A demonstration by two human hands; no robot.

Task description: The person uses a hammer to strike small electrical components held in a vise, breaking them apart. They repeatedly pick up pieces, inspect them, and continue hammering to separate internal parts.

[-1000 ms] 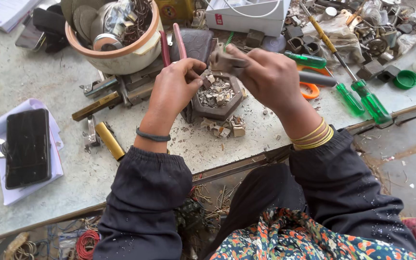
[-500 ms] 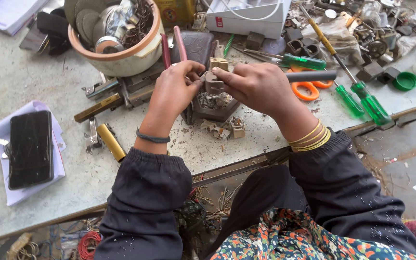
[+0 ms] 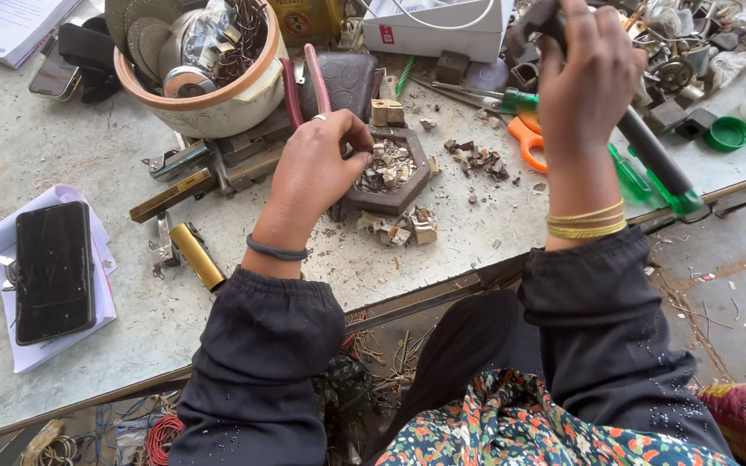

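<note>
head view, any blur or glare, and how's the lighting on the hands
Head view: soft, even daylight with faint shadows; left hand by the hexagonal tray is sharp; right hand, gripping a dark hammer, is slightly motion-blurred; mild glare on the phone screen.

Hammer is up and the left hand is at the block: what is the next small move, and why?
Probably bring the hammer in the right hand down onto the small piece that the left hand steadies at the hexagonal block. The hammer is raised; broken bits already lie around the block.
</note>
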